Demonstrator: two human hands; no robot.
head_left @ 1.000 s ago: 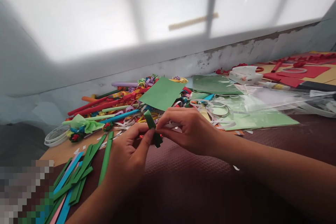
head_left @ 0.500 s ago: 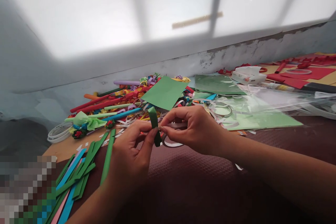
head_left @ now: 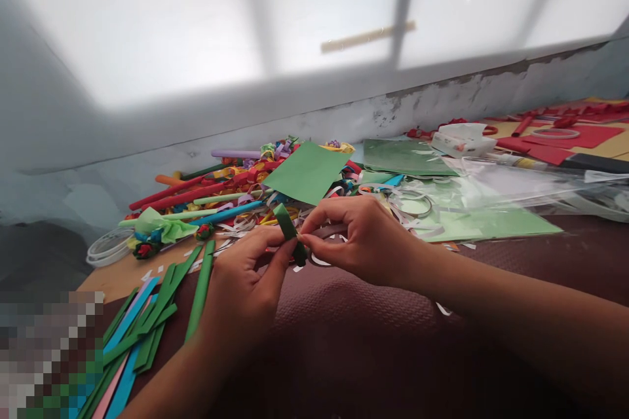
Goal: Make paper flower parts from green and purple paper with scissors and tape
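A folded dark green paper strip (head_left: 285,222) stands upright in the pinch of my left hand (head_left: 253,272), between thumb and finger. Close against it, the thumb and forefinger of my right hand (head_left: 356,239) are pinched together at the strip's edge. A narrow pale ring, which looks like a roll of tape (head_left: 322,262), shows under and behind the right fingers, partly hidden by them. What lies right between the right fingertips is too small to make out. Beside my left wrist lies a green paper tube (head_left: 200,291).
Green, blue and pink paper strips (head_left: 142,334) lie at the left. Behind my hands are a green sheet (head_left: 309,172), a heap of coloured paper tubes and flowers, and loose tape rings (head_left: 411,203). Light green sheets (head_left: 496,226) and a tissue pack (head_left: 464,141) are at the right.
The green strip has tilted a little in my left hand, its lower end swinging right. The ring by my right hand shows less below the fingers. Both hands stay almost in place.
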